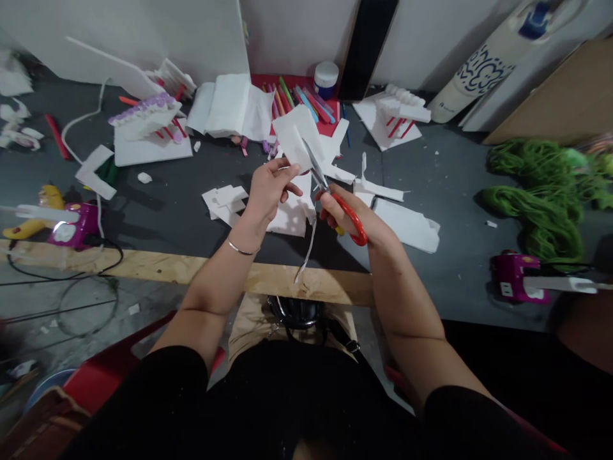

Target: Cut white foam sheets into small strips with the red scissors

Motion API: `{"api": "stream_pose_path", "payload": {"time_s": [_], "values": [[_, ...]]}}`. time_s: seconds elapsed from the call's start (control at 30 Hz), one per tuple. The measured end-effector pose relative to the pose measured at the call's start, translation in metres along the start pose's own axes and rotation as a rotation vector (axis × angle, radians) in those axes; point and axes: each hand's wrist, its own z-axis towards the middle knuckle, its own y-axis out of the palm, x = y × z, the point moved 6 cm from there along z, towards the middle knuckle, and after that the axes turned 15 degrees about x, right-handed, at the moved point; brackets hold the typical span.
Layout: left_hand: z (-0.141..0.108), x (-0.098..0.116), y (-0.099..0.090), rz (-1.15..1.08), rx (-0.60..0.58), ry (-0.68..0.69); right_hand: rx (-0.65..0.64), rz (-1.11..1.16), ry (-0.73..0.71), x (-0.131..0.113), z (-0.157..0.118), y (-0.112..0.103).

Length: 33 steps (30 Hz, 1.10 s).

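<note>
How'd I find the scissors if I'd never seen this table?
Over the dark tabletop, find the right hand. It holds the scissors, pointed at a white sheet. Their orange-red handle sets them apart from the pale paper scraps around.

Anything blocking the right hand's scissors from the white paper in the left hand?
Nothing visible. The scissors in the right hand overlap the white paper in view; the left hand pinches its lower edge, left of the blades.

Both arms [407, 287] reach forward here, the left hand [268, 188] set in a pinch, the right hand [360, 203] curled into a grip!
</note>
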Motion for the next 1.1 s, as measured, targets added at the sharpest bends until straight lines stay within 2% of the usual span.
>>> {"api": "stream_pose_path", "payload": {"time_s": [0.17, 0.3, 0.37, 0.43, 0.5, 0.7, 0.8, 0.93, 1.1], "values": [[-0.001, 0.003, -0.002, -0.011, 0.003, -0.012, -0.028, -0.017, 0.011, 0.001, 0.001, -0.001], [0.000, 0.005, -0.004, 0.007, 0.025, 0.000, -0.056, -0.040, 0.007, -0.003, -0.003, -0.021], [0.000, 0.006, -0.004, 0.014, 0.030, 0.020, -0.001, -0.021, 0.007, -0.004, -0.003, -0.037], [-0.003, 0.008, -0.003, 0.013, 0.018, 0.040, 0.114, 0.005, 0.006, -0.001, 0.001, -0.051], [-0.008, 0.010, 0.000, 0.018, -0.008, 0.059, 0.231, 0.028, -0.018, 0.003, 0.008, -0.056], [-0.031, 0.010, 0.018, 0.048, -0.163, 0.051, 0.454, 0.106, -0.117, 0.018, 0.032, -0.030], [-0.035, 0.007, 0.025, 0.048, -0.206, 0.042, 0.436, 0.078, -0.085, 0.023, 0.037, -0.019], [-0.033, 0.006, 0.026, 0.024, -0.193, 0.082, 0.395, 0.156, -0.004, 0.028, 0.040, -0.015], [-0.032, 0.007, 0.025, -0.045, -0.175, 0.063, 0.363, 0.206, -0.028, 0.030, 0.040, -0.010]]}}
